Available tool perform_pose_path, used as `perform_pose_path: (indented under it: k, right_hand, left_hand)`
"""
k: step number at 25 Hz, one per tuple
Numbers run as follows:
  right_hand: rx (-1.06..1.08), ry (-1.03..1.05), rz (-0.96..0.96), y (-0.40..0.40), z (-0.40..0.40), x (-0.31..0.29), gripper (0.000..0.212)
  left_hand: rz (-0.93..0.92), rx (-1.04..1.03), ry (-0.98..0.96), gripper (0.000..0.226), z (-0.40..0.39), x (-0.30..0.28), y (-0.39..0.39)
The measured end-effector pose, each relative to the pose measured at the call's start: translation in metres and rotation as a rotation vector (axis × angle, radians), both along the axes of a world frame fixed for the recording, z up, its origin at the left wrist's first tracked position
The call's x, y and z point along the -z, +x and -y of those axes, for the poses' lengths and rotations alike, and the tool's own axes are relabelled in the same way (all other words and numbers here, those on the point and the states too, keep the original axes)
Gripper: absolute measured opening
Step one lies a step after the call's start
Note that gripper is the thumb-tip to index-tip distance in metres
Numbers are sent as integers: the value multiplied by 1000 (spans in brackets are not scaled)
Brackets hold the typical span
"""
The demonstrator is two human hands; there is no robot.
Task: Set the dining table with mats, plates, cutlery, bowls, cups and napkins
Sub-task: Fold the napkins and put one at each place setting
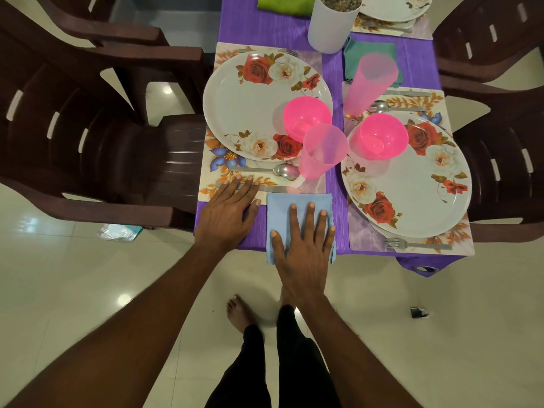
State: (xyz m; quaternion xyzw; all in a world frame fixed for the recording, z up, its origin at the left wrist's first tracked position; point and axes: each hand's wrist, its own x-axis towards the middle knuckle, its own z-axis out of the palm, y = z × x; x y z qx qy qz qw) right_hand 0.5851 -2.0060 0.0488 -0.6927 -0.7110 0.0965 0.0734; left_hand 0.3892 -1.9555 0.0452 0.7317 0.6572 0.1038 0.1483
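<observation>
A folded light-blue napkin (297, 198) lies at the near edge of the purple table (273, 28), hanging a little over it. My right hand (304, 241) presses flat on the napkin with fingers spread. My left hand (228, 209) rests flat beside it, fingertips on the left floral mat (210, 181) and over a knife (279, 189). On that mat sit a rose-patterned plate (247, 104), a pink bowl (306, 117), a pink cup (322, 150) and a spoon (282, 170). The right mat (362, 237) holds a plate (412, 195), bowl (382, 135), fork (412, 245) and cup (369, 81).
Dark brown plastic chairs stand at the left (97, 134) and right (506, 160) of the table. A white cylinder container (331, 25) stands mid-table, with a teal napkin (368, 54) and a green napkin (282, 4) beyond. My bare feet (240, 313) are on the tiled floor.
</observation>
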Motion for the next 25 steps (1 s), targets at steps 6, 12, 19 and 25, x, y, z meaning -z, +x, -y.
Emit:
perform_pose_path:
  k: [6, 12, 19, 25]
  right_hand:
    - [25, 12, 34, -8, 0, 6, 71]
    - [29, -3, -36, -6, -4, -3, 70]
    - [282, -6, -430, 6, -71, -27, 74]
    - [409, 76, -491, 6, -108, -25, 44]
  left_hand:
    - [-1, -8, 4, 60, 0, 2, 0]
    - [14, -29, -30, 63, -4, 1, 1]
    - [15, -71, -10, 68, -4, 2, 1]
    - [27, -75, 8, 67, -4, 3, 1]
